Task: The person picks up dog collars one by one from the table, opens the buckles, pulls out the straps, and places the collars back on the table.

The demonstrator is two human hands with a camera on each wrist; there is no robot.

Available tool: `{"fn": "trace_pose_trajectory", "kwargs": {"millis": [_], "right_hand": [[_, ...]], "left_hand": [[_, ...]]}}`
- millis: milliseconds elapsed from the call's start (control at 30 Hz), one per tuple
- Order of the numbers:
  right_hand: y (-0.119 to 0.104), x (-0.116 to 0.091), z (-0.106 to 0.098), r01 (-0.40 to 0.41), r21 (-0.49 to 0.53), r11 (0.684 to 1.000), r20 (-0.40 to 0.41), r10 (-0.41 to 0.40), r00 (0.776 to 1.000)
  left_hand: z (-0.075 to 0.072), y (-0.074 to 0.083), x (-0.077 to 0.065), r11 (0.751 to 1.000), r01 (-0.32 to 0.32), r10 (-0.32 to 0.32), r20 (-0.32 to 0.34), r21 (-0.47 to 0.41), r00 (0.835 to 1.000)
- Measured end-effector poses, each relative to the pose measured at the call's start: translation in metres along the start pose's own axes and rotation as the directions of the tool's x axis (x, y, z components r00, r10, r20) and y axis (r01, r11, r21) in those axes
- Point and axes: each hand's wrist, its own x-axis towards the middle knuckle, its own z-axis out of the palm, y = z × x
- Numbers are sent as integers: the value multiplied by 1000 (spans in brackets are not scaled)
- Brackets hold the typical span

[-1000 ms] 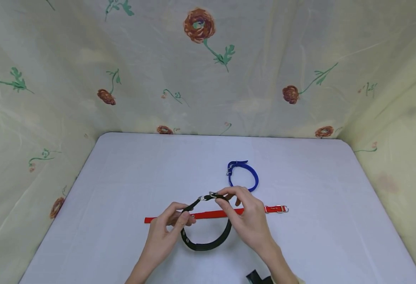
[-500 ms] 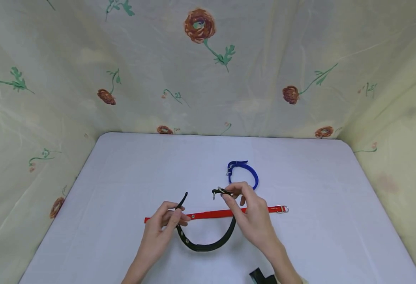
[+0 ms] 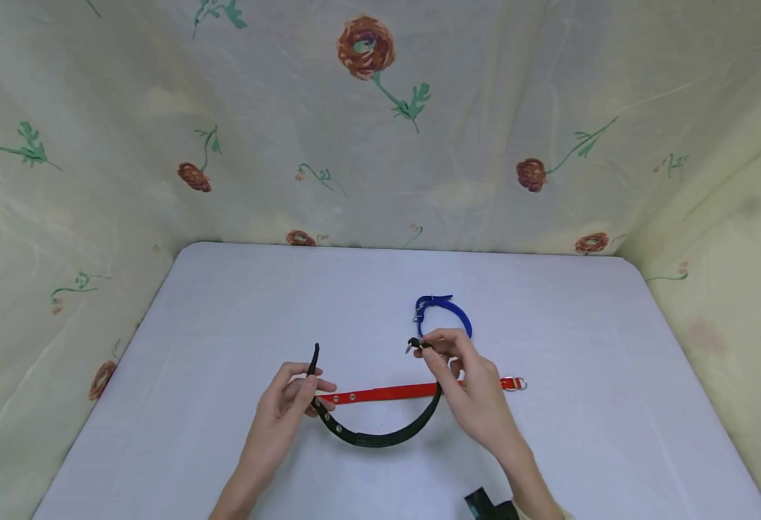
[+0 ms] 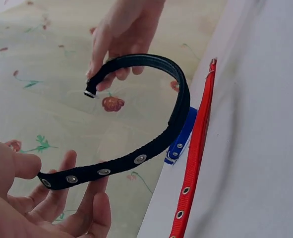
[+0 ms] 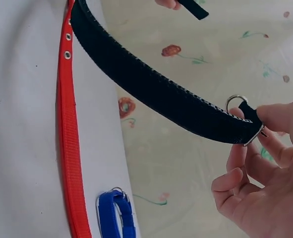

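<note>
A black collar (image 3: 380,439) hangs in a U between the two hands, its ends apart. My left hand (image 3: 279,404) pinches the strap near its holed end, whose tip sticks up past the fingers. Metal eyelets along this part show in the left wrist view. My right hand (image 3: 478,397) pinches the other end by the metal buckle and ring (image 5: 237,101). Behind the black collar a red collar (image 3: 390,393) lies stretched out on the table, partly covered by both hands. Farther back lies a blue collar (image 3: 457,310), closed in a loop, its near edge hidden by the right hand.
The white table (image 3: 276,303) has a far edge against a floral curtain (image 3: 471,144), which also hangs along both sides. A black object (image 3: 487,505), partly cut off, shows at the bottom edge by the right forearm.
The black collar's holed end has come away from its buckle end. Both hands have moved apart, left hand to the left and right hand to the right, widening the collar's curve.
</note>
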Motion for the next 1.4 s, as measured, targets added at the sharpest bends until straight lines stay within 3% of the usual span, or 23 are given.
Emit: {"fn": "trace_pose_trajectory", "kwargs": {"millis": [333, 600, 733, 900, 1200, 1400], "right_hand": [[8, 1, -14, -83, 52, 995, 21, 82, 996], [14, 0, -23, -166, 241, 956, -31, 179, 983], [15, 1, -26, -201, 313, 928, -130, 252, 959], [19, 3, -27, -220, 394, 893, -244, 332, 911], [24, 5, -29, -238, 456, 858, -324, 409, 853], [29, 6, -33, -276, 532, 801, -316, 490, 812]], "left_hand": [[-15, -4, 5, 987, 65, -66, -2, -146, 998], [-23, -7, 9, 938, 140, -159, -36, -317, 987], [-28, -8, 9, 909, 129, -165, -58, -396, 985], [-32, -10, 10, 873, 133, -177, -51, -469, 983], [-35, -13, 12, 876, 120, -173, -72, -466, 982], [-37, -15, 14, 862, 112, -191, -112, -495, 975]]}}
